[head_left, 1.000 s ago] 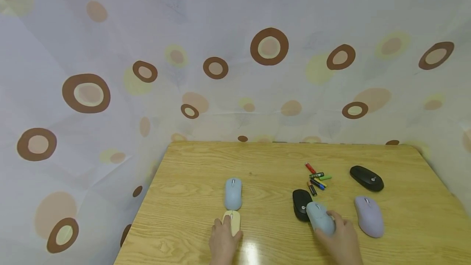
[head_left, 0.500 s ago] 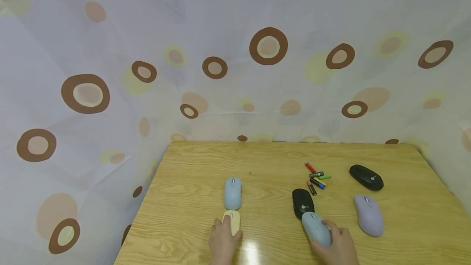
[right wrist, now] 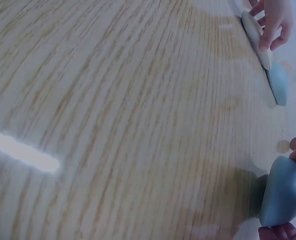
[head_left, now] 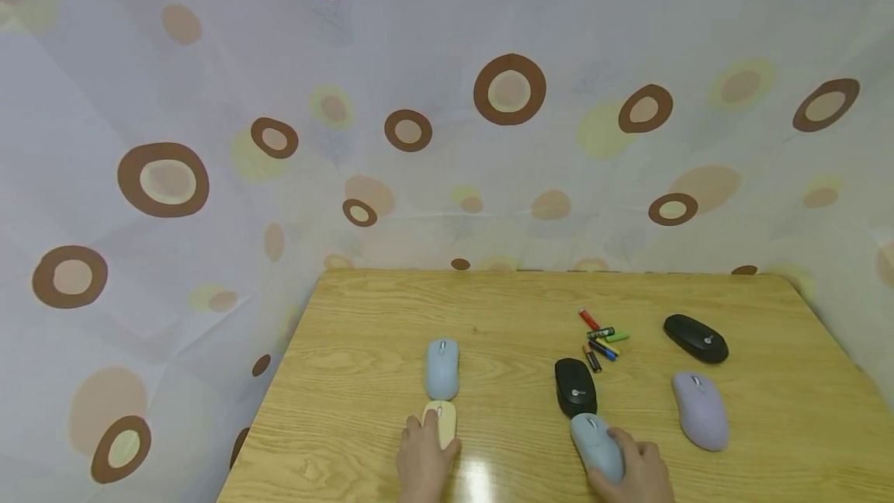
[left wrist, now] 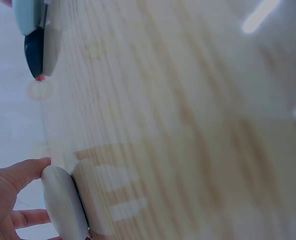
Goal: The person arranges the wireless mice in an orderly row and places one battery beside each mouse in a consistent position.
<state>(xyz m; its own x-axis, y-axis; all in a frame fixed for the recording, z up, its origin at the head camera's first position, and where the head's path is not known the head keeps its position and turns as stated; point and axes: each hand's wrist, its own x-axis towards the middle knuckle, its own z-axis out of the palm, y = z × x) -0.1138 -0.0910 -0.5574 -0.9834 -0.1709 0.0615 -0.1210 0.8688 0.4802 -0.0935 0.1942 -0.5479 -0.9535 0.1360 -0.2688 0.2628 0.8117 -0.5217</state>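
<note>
My left hand grips a pale yellow computer mouse on the table, thumb and fingers at its sides. Straight beyond it, end to end, lies a light blue mouse. On the right, my right hand holds another light blue mouse by its sides. Its front end meets the near end of a black mouse. The right wrist view shows this held blue mouse between thumb and fingers, a dark shadow beside it; whether it touches the table I cannot tell.
Several small batteries lie loosely heaped beyond the black mouse. A purple mouse and a second black mouse lie at the right of the wooden table. Patterned cloth hangs behind the table's back edge.
My right hand has drawn the blue mouse toward me and slightly left, from beside the black mouse to its near end. The left hand and yellow mouse have stayed put.
</note>
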